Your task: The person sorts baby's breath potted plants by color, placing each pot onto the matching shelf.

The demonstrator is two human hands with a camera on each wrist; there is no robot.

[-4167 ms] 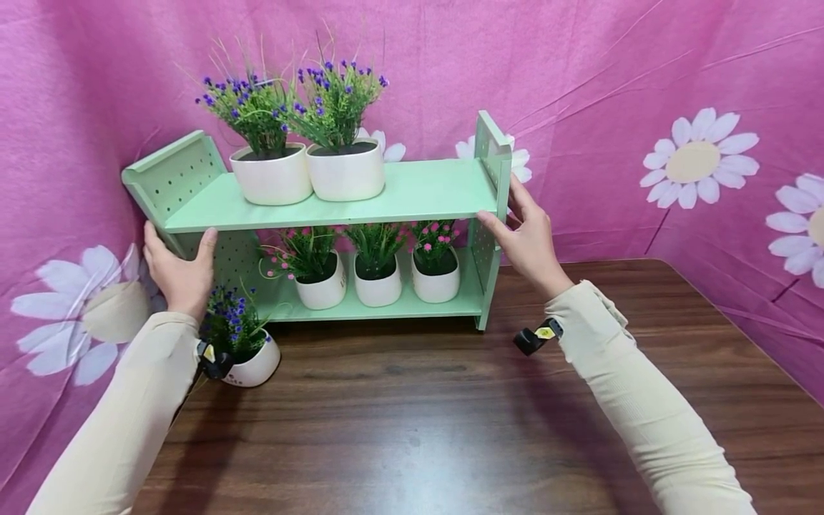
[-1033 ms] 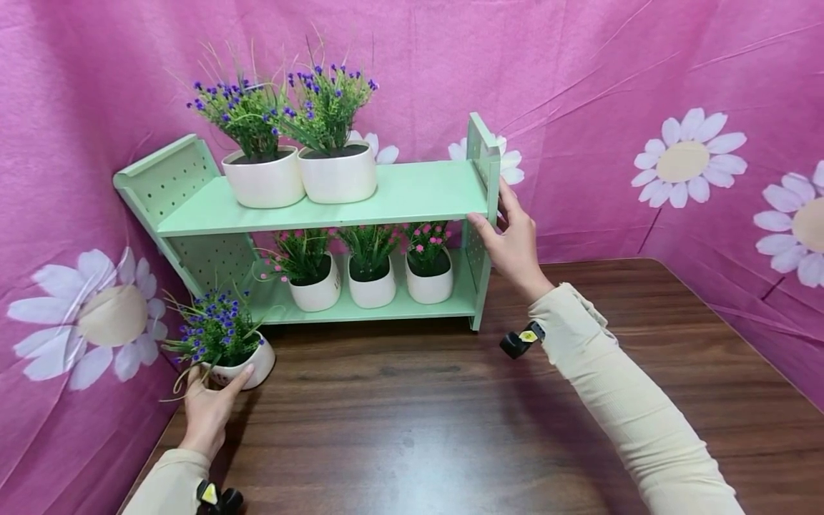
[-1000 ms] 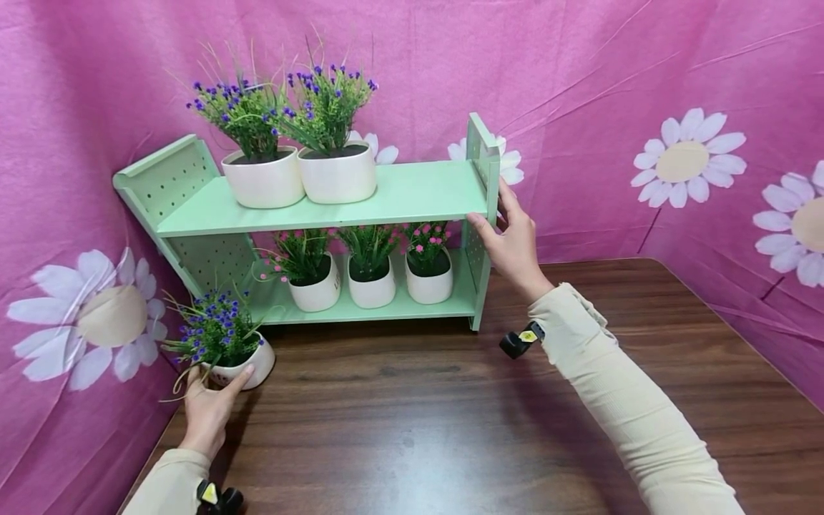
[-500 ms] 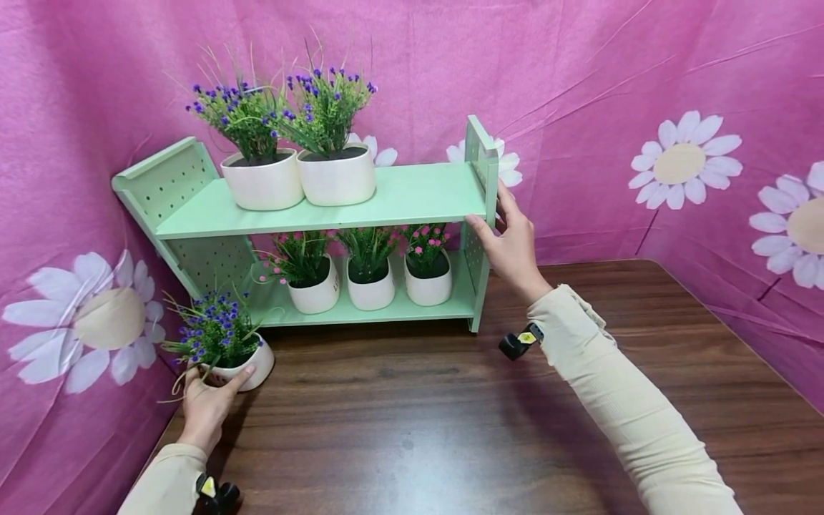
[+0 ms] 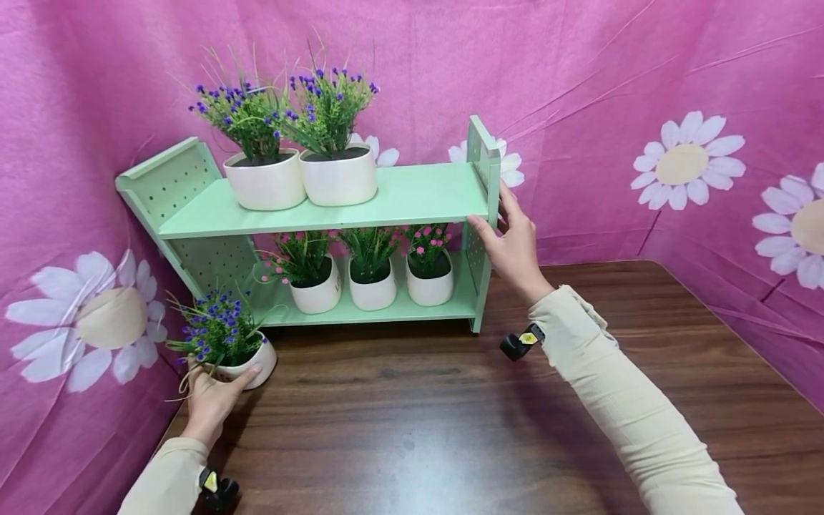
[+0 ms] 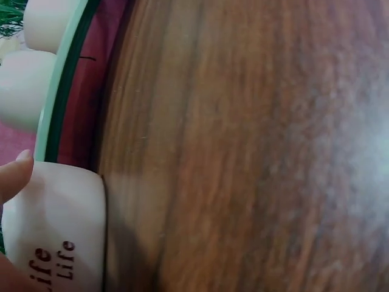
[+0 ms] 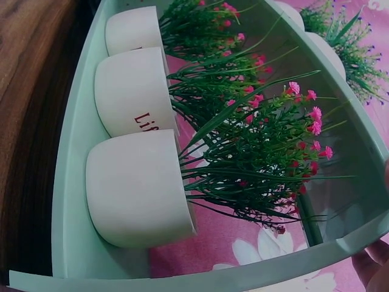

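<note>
My left hand (image 5: 212,400) holds a white flower pot (image 5: 262,363) of blue-purple flowers by its near side, thumb at the rim. The pot stands on the table at the left, in front of the shelf's left end. In the left wrist view, my thumb (image 6: 15,176) lies against the pot (image 6: 70,207), which bears the printed word Life. My right hand (image 5: 515,243) grips the right side panel of a light green two-tier shelf (image 5: 425,192), thumb on the front edge of the upper board and fingers behind the panel.
Two white pots (image 5: 337,179) of purple flowers stand left of centre on the upper board. Below, three white pots (image 5: 429,286) of pink flowers sit in a row. Brown wooden tabletop (image 5: 412,400) lies in front. Pink cloth (image 5: 579,86) with daisies hangs behind.
About four seconds ago my left hand was on the shelf's left side panel; it has since come down to the flower pot. In the last second almost nothing moves; my right hand stays put.
</note>
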